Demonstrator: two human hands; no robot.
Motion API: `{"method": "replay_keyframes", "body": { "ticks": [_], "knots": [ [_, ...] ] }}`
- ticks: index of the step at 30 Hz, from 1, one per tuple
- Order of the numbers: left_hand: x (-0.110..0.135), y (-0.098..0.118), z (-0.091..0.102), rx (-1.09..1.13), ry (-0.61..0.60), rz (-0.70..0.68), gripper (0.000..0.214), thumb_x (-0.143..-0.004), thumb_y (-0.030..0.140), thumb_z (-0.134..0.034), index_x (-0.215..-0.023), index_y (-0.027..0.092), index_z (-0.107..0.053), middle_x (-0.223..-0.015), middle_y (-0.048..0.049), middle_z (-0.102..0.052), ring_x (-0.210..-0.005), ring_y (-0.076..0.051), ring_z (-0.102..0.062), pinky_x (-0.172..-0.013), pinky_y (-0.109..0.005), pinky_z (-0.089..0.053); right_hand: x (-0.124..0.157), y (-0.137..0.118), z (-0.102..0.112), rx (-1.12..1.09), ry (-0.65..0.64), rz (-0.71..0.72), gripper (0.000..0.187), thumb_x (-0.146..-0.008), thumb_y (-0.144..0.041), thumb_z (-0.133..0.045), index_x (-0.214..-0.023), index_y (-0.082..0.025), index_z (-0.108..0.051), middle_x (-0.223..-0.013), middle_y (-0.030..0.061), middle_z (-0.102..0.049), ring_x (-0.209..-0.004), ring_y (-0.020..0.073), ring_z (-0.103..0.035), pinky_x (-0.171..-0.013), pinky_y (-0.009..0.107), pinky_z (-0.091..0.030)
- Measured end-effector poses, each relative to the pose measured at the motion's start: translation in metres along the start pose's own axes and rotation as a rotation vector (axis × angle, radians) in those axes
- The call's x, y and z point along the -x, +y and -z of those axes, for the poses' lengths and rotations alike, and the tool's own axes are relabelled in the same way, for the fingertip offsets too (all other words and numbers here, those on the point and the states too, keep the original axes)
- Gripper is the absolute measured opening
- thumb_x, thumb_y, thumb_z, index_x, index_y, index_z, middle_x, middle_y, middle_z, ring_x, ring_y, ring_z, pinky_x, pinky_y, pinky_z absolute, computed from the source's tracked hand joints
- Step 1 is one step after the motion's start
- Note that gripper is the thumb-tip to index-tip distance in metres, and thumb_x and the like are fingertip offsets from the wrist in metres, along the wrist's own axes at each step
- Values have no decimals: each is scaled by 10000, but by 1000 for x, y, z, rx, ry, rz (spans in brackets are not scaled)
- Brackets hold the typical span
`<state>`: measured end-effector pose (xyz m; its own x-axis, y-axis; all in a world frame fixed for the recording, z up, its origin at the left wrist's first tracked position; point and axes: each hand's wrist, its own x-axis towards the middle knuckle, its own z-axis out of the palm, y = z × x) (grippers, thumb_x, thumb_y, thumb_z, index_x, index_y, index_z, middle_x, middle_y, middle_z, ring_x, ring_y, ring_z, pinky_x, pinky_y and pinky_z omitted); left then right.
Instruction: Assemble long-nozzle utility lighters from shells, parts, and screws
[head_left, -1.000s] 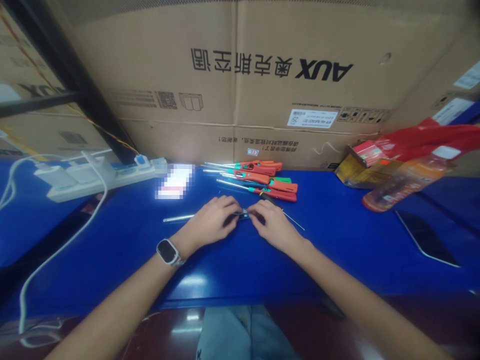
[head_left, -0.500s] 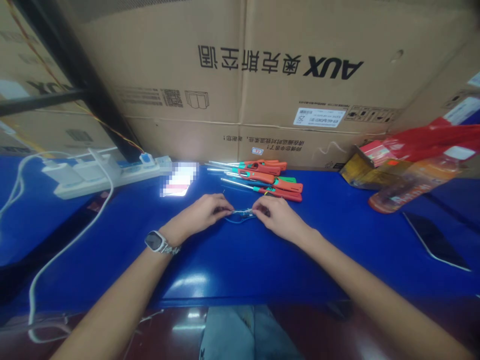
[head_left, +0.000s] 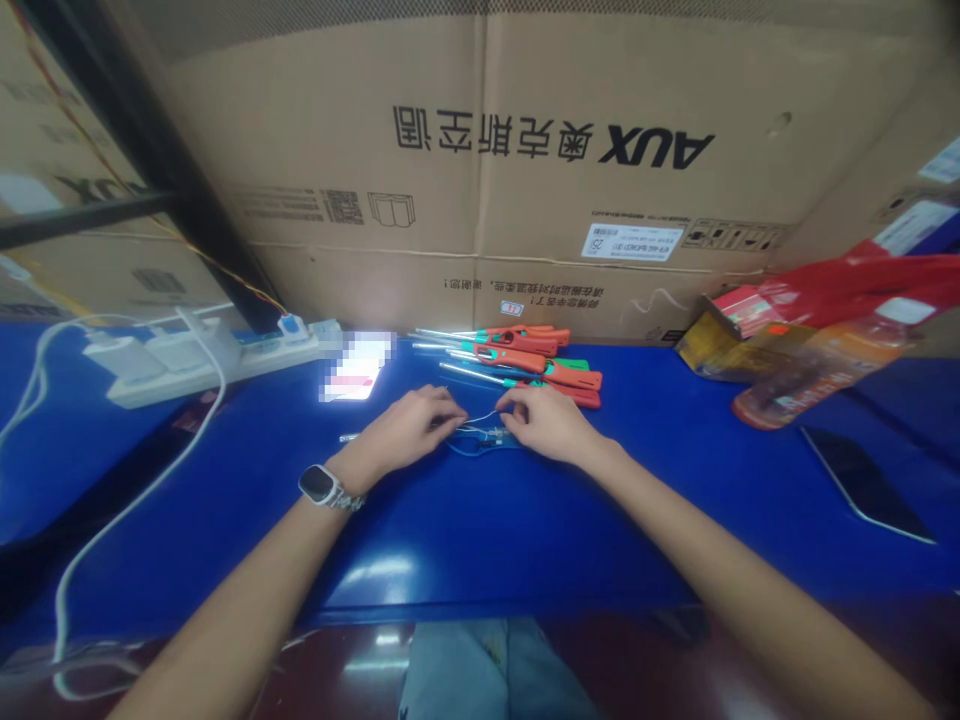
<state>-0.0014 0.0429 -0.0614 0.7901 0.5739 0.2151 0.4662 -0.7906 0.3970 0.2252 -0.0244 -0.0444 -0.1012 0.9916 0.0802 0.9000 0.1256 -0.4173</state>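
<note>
My left hand (head_left: 414,425) and my right hand (head_left: 541,420) rest close together on the blue table (head_left: 675,470), fingers pinched. Between them runs a thin wire (head_left: 481,418) that both hands grip at its ends. Just below the wire lies a small clear and blue part (head_left: 480,441) on the table. A thin metal rod (head_left: 349,437) pokes out to the left from under my left hand. A smartwatch (head_left: 321,485) sits on my left wrist.
A pile of orange and green handled tools (head_left: 525,358) lies behind my hands. A lit phone (head_left: 355,367) and a white power strip (head_left: 187,355) sit to the left. A dark phone (head_left: 862,483), a bottle (head_left: 817,375) and red packaging (head_left: 840,280) lie on the right. Big cardboard boxes (head_left: 480,170) wall the back.
My hands have drawn slightly apart, and the thin wire now shows stretched between them. The small part lies on the table below them.
</note>
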Motion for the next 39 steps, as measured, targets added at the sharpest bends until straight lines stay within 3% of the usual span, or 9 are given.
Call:
{"method": "replay_keyframes", "body": {
  "ticks": [3,7,10,13,18,27,32,36,39],
  "knots": [
    [-4,-4,6,-43,97,7,300,-995,330,-452,-1034,208,-723,-1012,-74,-677,-948,-214,-614,-878,-364,-489,-4,10,1,-35,61,-9,183,-864,-227,-575,-993,-244,-704,-719,-29,-696,-675,141,-622,-571,251,-344],
    [-29,-16,21,-99,181,83,237,-936,249,-502,-992,164,-716,-977,-101,-682,-870,-227,-631,-828,-368,-503,-28,13,7,123,158,34,217,-884,-243,-552,-1029,-223,-712,-919,41,-731,-795,194,-660,-636,281,-410],
    [-60,-25,28,-95,158,201,184,-880,204,-551,-916,167,-728,-916,-90,-715,-830,-221,-654,-823,-335,-504,-52,5,7,244,151,64,277,-897,-272,-543,-1122,-232,-701,-1115,90,-708,-942,256,-668,-723,325,-463],
    [-87,-33,25,-112,74,338,149,-850,208,-601,-859,175,-746,-864,-86,-735,-815,-216,-668,-809,-309,-500,-67,-4,3,321,64,71,260,-901,-283,-543,-1085,-228,-717,-1132,117,-700,-984,290,-665,-757,357,-485],
    [-110,-38,16,-124,4,452,179,-747,330,-734,-719,154,-750,-721,-129,-719,-758,-271,-687,-740,-332,-509,-64,-6,-2,341,53,129,243,-903,-264,-544,-1071,-242,-718,-1136,96,-697,-1013,270,-654,-735,320,-482],
    [-112,-38,23,-150,-65,564,175,-675,333,-774,-635,171,-721,-657,-95,-702,-740,-244,-685,-710,-291,-501,-58,2,-11,314,93,143,231,-899,-269,-580,-1089,-258,-709,-1134,59,-700,-958,252,-671,-703,307,-462],
    [-107,-39,16,-116,-36,559,151,-727,308,-732,-679,165,-726,-693,-90,-717,-715,-221,-678,-669,-275,-480,-55,2,-14,291,119,136,216,-894,-265,-573,-1054,-255,-718,-1124,50,-704,-930,247,-682,-686,307,-452],
    [-101,-43,15,-86,23,534,152,-787,332,-694,-769,185,-730,-815,-80,-749,-787,-223,-686,-695,-278,-477,-53,1,-13,278,118,120,217,-886,-298,-584,-1046,-251,-724,-1122,54,-709,-927,247,-680,-682,307,-446],
    [-91,-44,21,-56,172,488,197,-841,367,-651,-876,182,-708,-909,-90,-748,-843,-222,-678,-737,-287,-477,-52,1,-9,226,121,95,262,-870,-325,-599,-1093,-252,-716,-1070,51,-720,-904,239,-673,-674,304,-441]
  ]
}}
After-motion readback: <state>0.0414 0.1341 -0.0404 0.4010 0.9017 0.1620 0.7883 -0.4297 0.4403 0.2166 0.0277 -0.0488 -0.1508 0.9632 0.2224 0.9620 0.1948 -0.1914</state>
